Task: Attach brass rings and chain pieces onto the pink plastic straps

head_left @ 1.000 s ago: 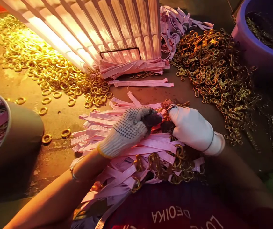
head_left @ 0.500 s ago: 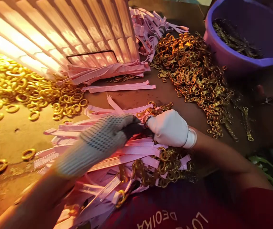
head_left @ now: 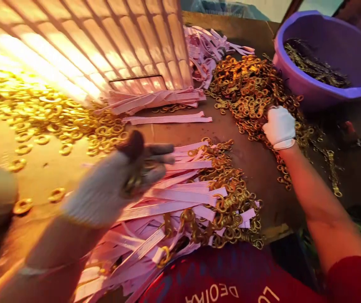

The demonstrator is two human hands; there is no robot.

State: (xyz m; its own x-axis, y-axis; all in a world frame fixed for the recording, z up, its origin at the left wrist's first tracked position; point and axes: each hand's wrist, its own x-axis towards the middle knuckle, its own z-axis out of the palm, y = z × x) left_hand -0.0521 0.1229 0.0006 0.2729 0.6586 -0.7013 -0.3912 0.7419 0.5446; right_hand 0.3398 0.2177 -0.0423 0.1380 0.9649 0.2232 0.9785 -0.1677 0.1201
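My left hand, in a grey knitted glove with dark fingertips, is turned palm up with its fingers partly spread. A few gold rings lie in its palm. My right hand, in a white glove, is closed at the right side of the heap of gold chain pieces; its fingertips are hidden among the links. Between my arms, pink fabric straps lie in a layered stack. Gold chain pieces are at their right ends.
Loose gold rings spread across the left of the table under bright light. A ribbed, translucent panel stands behind them, with a bundle of pink straps at its foot. The purple basin at the far right contains dark metal pieces.
My hands have parted from above the strap stack. The right has moved right and away to the chain heap; the left has drawn back left and turned palm up.
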